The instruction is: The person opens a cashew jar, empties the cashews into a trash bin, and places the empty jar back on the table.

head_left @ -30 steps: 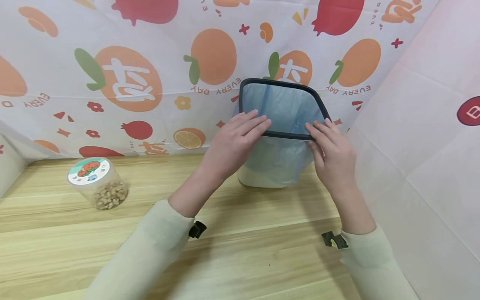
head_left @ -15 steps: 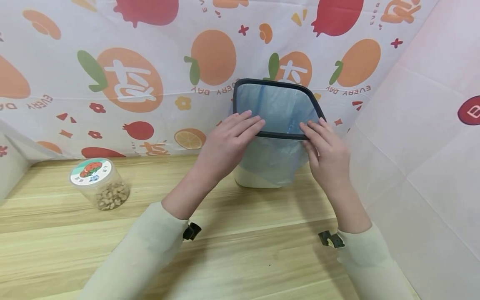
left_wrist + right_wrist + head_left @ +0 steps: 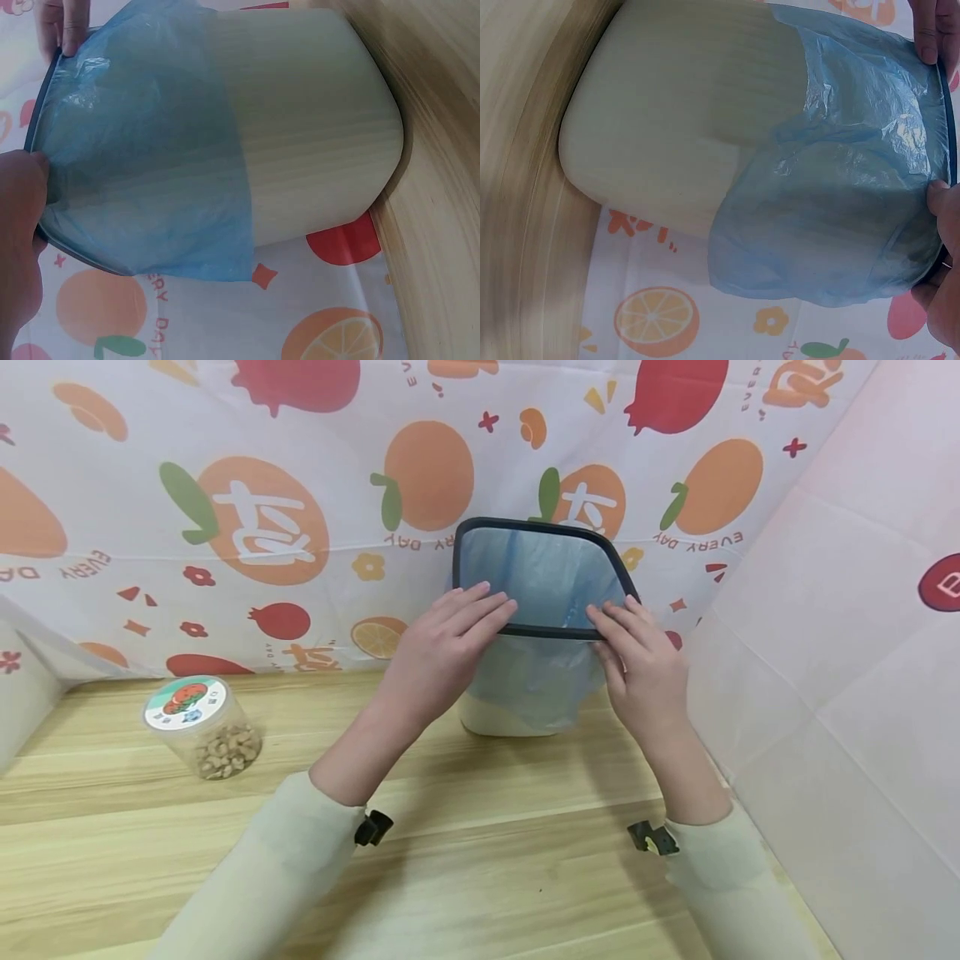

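Observation:
A cream trash can stands upright against the patterned backdrop. Its mouth has a black rim ring, and a thin blue plastic bag lines the inside and hangs over the outer wall. At the near left corner of the rim, my left hand grips the edge, fingers over the top and inside. My right hand grips the near right corner likewise. In the left wrist view the bag covers the upper part of the wall; the right wrist view shows my thumb outside, below the ring.
A clear jar of tan nut-like pieces, with a printed lid, stands on the wooden table at the left. A white fruit-print sheet hangs behind, and a pale wall rises at the right.
The trash can has shifted a little to the left, both hands moving with it and keeping their grip on the rim. The jar appears slightly farther right as the view drifts.

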`<control>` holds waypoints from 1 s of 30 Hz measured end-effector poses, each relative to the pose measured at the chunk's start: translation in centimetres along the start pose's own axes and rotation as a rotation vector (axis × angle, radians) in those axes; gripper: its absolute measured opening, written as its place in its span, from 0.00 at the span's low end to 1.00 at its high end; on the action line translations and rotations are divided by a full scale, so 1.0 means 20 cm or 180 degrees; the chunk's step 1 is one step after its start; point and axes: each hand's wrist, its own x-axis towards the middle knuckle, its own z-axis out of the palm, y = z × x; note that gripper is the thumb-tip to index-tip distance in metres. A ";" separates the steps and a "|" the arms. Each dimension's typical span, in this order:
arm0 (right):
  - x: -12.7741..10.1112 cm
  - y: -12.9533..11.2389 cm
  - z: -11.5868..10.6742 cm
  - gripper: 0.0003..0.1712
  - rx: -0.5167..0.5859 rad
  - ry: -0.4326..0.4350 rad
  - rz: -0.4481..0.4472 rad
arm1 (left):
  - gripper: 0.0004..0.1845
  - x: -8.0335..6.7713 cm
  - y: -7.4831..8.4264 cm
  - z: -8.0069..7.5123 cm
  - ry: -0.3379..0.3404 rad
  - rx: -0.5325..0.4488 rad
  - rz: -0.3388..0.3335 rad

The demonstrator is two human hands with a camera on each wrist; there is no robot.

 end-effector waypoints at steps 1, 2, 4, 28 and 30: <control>0.00 0.00 0.00 0.18 0.0040 0.0013 0.0006 | 0.20 0.00 0.00 0.00 0.0005 0.0015 -0.0003; 0.00 -0.01 0.01 0.18 0.0048 0.0005 -0.0009 | 0.20 -0.01 0.00 -0.01 0.0008 0.0028 -0.0005; 0.01 -0.02 0.01 0.18 0.0064 -0.0015 -0.0028 | 0.20 -0.02 -0.01 -0.02 0.0014 0.0058 -0.0007; 0.02 -0.11 0.06 0.19 0.0008 -0.0103 -0.0105 | 0.21 -0.09 -0.04 -0.12 -0.0003 0.0107 -0.0088; 0.02 -0.12 0.07 0.19 0.0045 -0.0098 -0.0102 | 0.21 -0.10 -0.04 -0.12 0.0024 0.0116 -0.0072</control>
